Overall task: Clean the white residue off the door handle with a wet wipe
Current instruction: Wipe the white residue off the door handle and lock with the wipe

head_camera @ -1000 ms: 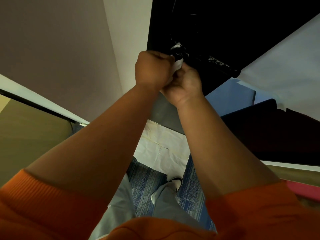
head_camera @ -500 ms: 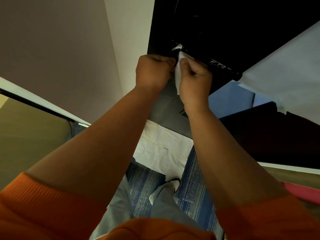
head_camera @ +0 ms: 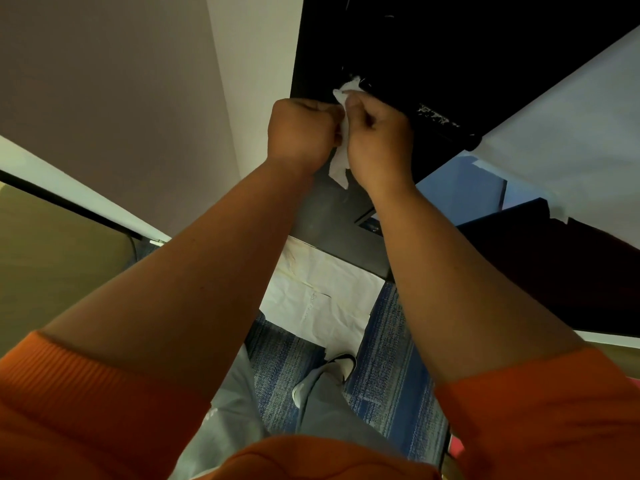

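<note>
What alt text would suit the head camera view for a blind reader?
Two bare hands, left hand and right hand, hold a white wet wipe against a black door handle still flecked with white residue; orange sleeves frame the view.

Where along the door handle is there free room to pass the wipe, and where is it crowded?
Free: the stretch of door handle between the right hand and its far end, bare apart from the white residue. Crowded: the near end, where the left hand and right hand bunch together around the wet wipe.
</note>
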